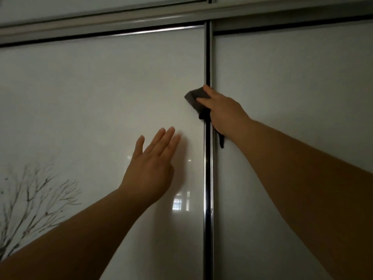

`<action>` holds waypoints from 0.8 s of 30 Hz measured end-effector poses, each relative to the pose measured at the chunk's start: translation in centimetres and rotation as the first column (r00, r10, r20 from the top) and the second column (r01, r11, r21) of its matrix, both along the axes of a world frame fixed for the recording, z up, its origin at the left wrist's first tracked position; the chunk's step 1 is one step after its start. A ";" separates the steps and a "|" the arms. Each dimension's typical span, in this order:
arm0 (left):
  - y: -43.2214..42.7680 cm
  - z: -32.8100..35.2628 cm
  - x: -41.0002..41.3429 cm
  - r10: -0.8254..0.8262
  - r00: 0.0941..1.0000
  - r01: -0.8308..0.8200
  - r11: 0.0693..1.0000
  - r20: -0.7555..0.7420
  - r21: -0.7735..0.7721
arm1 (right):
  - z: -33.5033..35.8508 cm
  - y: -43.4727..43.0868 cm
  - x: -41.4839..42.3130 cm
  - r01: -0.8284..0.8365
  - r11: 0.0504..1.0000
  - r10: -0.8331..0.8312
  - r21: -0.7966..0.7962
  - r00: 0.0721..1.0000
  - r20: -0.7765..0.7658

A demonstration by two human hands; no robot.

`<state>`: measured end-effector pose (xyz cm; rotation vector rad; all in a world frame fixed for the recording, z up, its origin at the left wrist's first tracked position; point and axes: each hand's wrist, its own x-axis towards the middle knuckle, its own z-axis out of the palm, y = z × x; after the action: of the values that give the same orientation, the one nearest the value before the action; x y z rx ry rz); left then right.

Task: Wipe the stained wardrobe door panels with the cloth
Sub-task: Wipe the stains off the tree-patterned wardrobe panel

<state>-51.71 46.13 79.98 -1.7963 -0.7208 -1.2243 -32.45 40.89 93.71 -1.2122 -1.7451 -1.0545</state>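
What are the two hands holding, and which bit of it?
The right hand holds the grey cloth by its middle, one corner sticking out above, a tail hanging below. The left hand holds nothing; its fingers are straight.

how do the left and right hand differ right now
The left hand is bare, fingers straight at the left door panel; the right hand holds the grey cloth. The left hand sits lower, clear of the metal frame strip; the right hand is higher, over the strip. Both reach up on bare forearms.
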 end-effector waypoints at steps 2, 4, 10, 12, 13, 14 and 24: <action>0.2 0.5 0.5 -0.020 1.000 0.020 1.000 0.018 0.000 | -0.7 0.5 -0.4 -0.045 0.999 0.046 0.009 0.998 -0.039; 0.4 0.6 0.7 -0.047 0.997 0.048 0.999 0.068 -0.003 | -2.7 0.6 -0.9 -0.130 0.991 0.135 0.043 0.979 -0.155; 0.8 -0.5 0.5 -0.128 0.983 0.135 0.990 0.129 -0.048 | -17.4 1.6 0.0 -0.221 0.975 0.218 -0.023 0.972 -0.082; 0.8 -1.5 1.0 -0.130 0.988 0.134 0.990 0.086 -0.041 | -23.2 0.8 0.0 -0.188 0.982 0.188 -0.024 0.982 0.010; 0.7 -2.0 1.3 -0.139 0.989 0.141 0.989 0.059 -0.035 | -25.6 0.7 0.1 -0.137 0.990 0.138 -0.017 0.990 0.028; 0.6 -2.5 1.6 -0.148 0.988 0.149 0.988 0.035 -0.034 | -27.3 0.5 0.0 -0.125 0.992 0.125 -0.014 0.991 0.051; -1.0 -2.6 4.3 -0.219 0.974 0.220 0.975 -0.060 0.008 | -20.0 -2.6 5.7 -0.001 0.987 -0.005 0.163 0.999 0.039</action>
<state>-47.37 45.14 77.42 -1.9305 -0.4879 -1.3099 -26.74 38.26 73.74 -1.0983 -1.6522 -1.2048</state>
